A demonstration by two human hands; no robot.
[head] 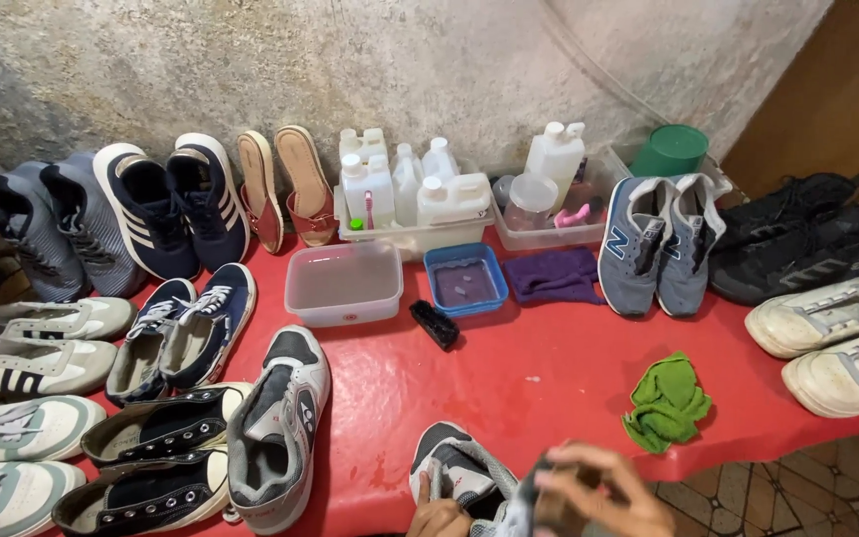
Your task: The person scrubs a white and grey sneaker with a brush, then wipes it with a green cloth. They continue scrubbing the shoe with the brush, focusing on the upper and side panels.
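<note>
While curled fingers grip, both hands (549, 497) (low, close together) hold a sneaker (459, 467).

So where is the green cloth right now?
In the head view, the green cloth lies crumpled on the red table, right of centre, between the white shoes and the person's right hand.

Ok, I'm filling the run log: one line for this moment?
left hand on grey sneaker | right hand holds dark item, unclear | green cloth apart on red table
</note>
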